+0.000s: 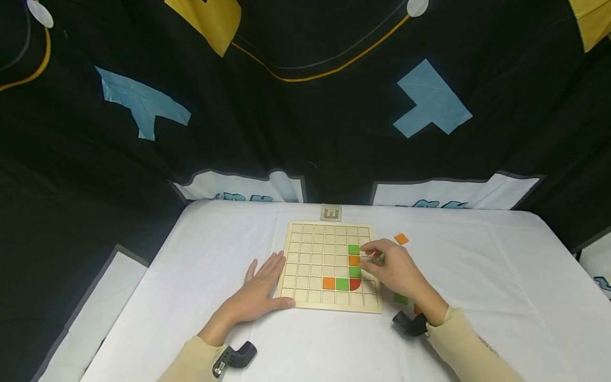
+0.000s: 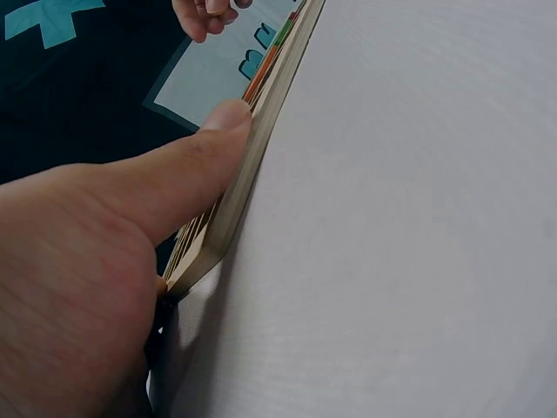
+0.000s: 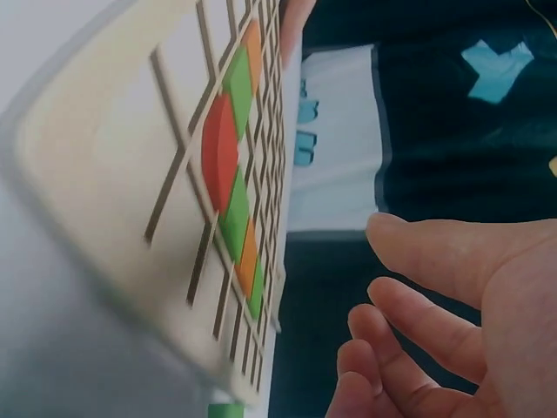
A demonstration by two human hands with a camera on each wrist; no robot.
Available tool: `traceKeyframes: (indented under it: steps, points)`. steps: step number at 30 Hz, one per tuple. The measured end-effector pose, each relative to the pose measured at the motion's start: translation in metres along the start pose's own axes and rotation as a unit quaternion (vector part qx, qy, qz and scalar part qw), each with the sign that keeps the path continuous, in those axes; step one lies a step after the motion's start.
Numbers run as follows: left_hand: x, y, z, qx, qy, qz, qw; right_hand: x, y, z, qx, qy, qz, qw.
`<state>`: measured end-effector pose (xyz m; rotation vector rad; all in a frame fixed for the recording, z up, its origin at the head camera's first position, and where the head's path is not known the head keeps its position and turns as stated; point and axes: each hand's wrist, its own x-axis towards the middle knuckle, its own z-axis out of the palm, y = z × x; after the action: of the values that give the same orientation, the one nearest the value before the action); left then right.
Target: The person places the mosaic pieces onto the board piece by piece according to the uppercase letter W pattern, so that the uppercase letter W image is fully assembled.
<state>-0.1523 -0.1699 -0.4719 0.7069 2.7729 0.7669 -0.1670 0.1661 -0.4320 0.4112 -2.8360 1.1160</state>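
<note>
A wooden grid board point(image 1: 305, 294) lies on the white table. My left hand point(image 1: 260, 292) rests spread at its lower left, fingertips by the left side and the thumb point(image 2: 196, 170) touching the front rim. Over the board's right side is my right hand point(image 1: 396, 268), thumb and fingers apart with nothing between them in the right wrist view. Near its fingertips, green and orange tiles point(image 1: 354, 260) form a column above a red rounded tile point(image 1: 355, 284). Left of the red one sit a green tile point(image 1: 341, 284) and an orange tile point(image 1: 328, 283).
Loose on the table right of the board are an orange tile point(image 1: 401, 239) and a green tile point(image 1: 401, 299); another orange tile point(image 1: 417, 309) is partly hidden by the right wrist. A small patterned square point(image 1: 331, 212) lies behind the board. A dark curtain point(image 1: 305, 132) hangs beyond.
</note>
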Motion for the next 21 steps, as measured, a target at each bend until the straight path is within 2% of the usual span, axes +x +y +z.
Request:
traceKeyframes:
  steps: [11, 21]
  points:
    - [0.000, 0.001, 0.000, 0.003, 0.001, -0.003, 1.0000, 0.003, 0.023, -0.015, -0.017, 0.023, 0.056, 0.998]
    - [0.001, 0.000, 0.000, 0.000, 0.000, -0.002, 1.0000, 0.009, 0.036, -0.021, -0.026, 0.007, 0.110, 0.994]
